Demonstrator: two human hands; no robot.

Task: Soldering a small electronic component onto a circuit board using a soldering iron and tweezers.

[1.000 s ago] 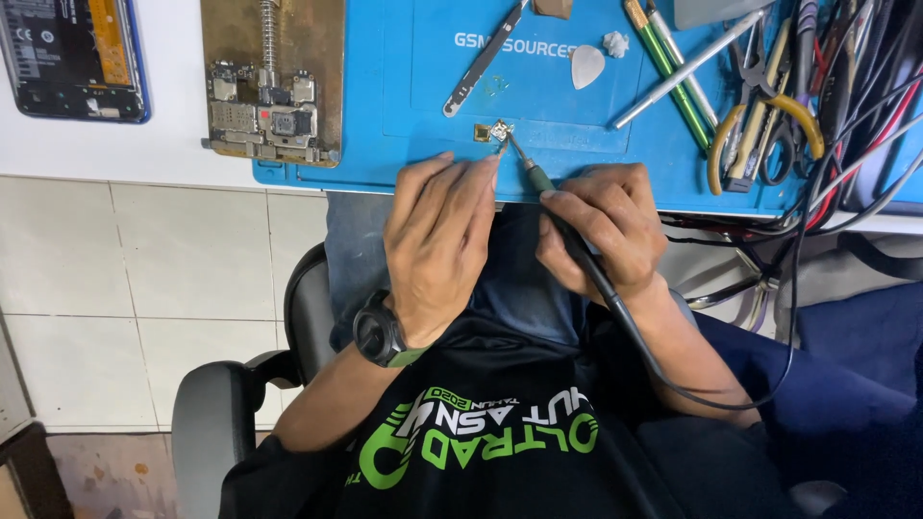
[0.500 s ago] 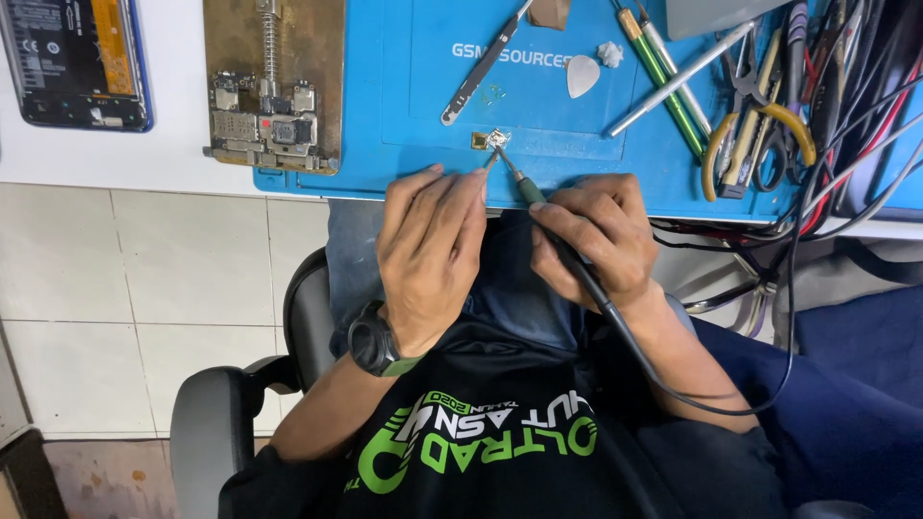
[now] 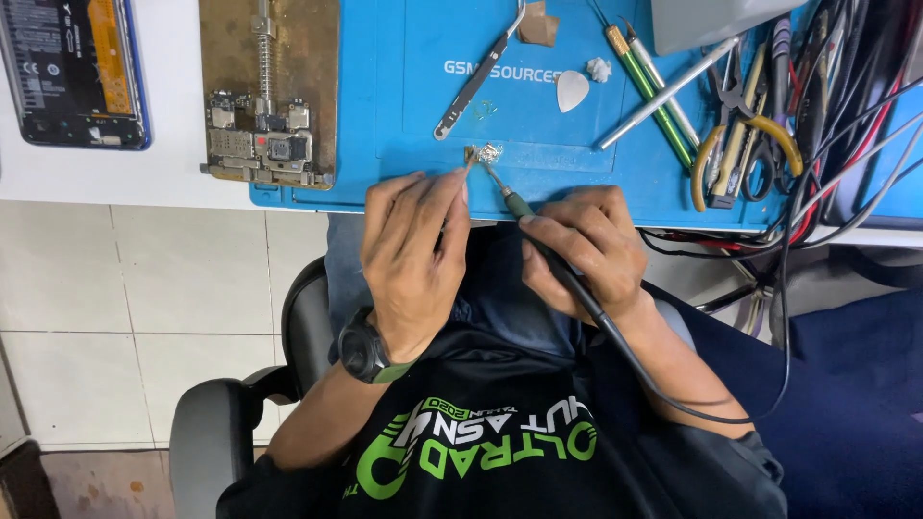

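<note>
Phone: one opened phone [image 3: 75, 72] lies far left on the white bench; bare room around it
Clamp plate: one brass holder [image 3: 269, 91] grips one circuit board [image 3: 260, 144]
My left hand [image 3: 415, 255]: fingers pinched together, steadying one small metal part [image 3: 484, 154] near the blue mat's [image 3: 404, 115] front edge
My right hand [image 3: 582, 245]: wrapped around one soldering iron [image 3: 519, 204]; tip touches the part
Far right: tools and cables [image 3: 827, 115] crowd the mat
</note>
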